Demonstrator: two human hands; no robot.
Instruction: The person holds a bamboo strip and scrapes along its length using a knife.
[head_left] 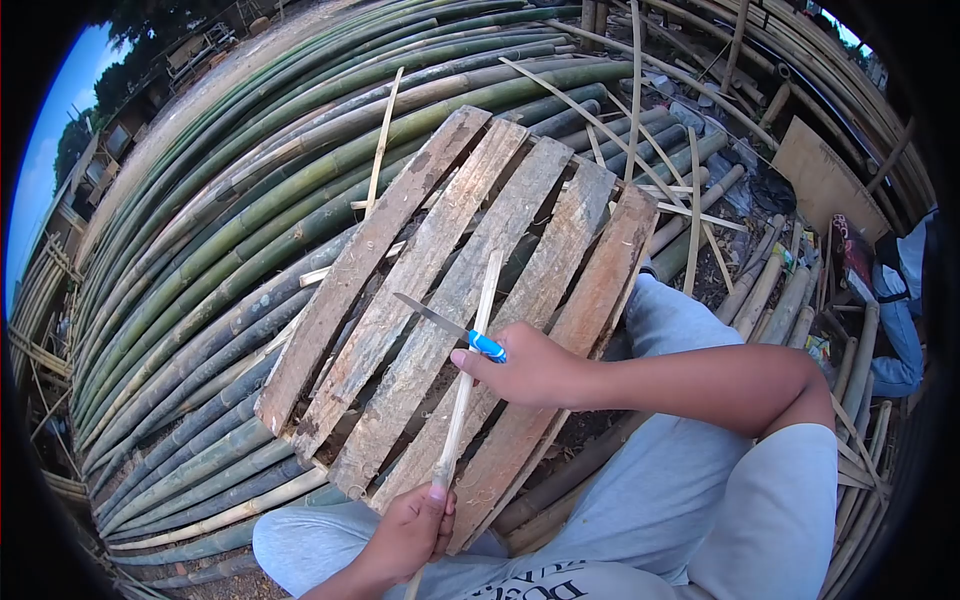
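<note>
My right hand point(525, 368) is closed around the blue handle of a knife point(440, 318), whose blade points to the upper left over a slatted wooden pallet point(400, 285). Beneath that hand runs a pale bamboo strip point(462, 410), and my right thumb lies against it. Lower down, my left hand point(412, 530) grips the same strip near its bottom end, thumb on top. The strip slants upward across the slats, its far tip beyond the knife. Small shavings lie on the lower slats. The fingers under the strip are partly hidden.
Long green bamboo poles point(240, 225) lie stacked to the left and behind the pallet. Several thin split strips point(694, 215) lean or cross at the upper right. A flat board point(830, 180) and cut bamboo pieces point(760, 295) are on the right. The pallet rests by my legs.
</note>
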